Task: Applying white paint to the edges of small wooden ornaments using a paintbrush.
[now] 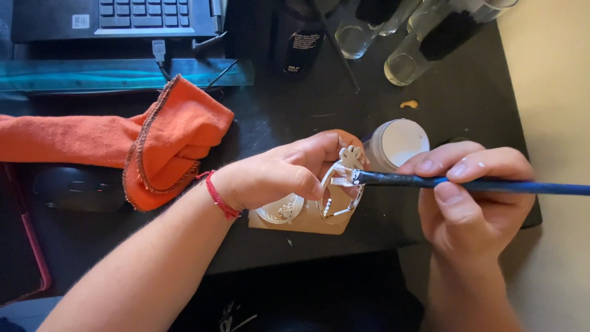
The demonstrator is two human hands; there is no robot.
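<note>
1. Left hand (279, 175) – fingers clenched on a small white ring-shaped piece (342, 184), held just above a tan card (301, 222) on the black table (467, 92)
2. Right hand (470, 190) – fingers grasp a blue-handled brush (467, 183); its tip touches the white piece
3. Open white paint jar (398, 142) stands just behind the piece
4. Orange cloth (166, 144) lies left of the left hand; glass jars (424, 43) and a keyboard (144, 13) sit at the far edge
</note>
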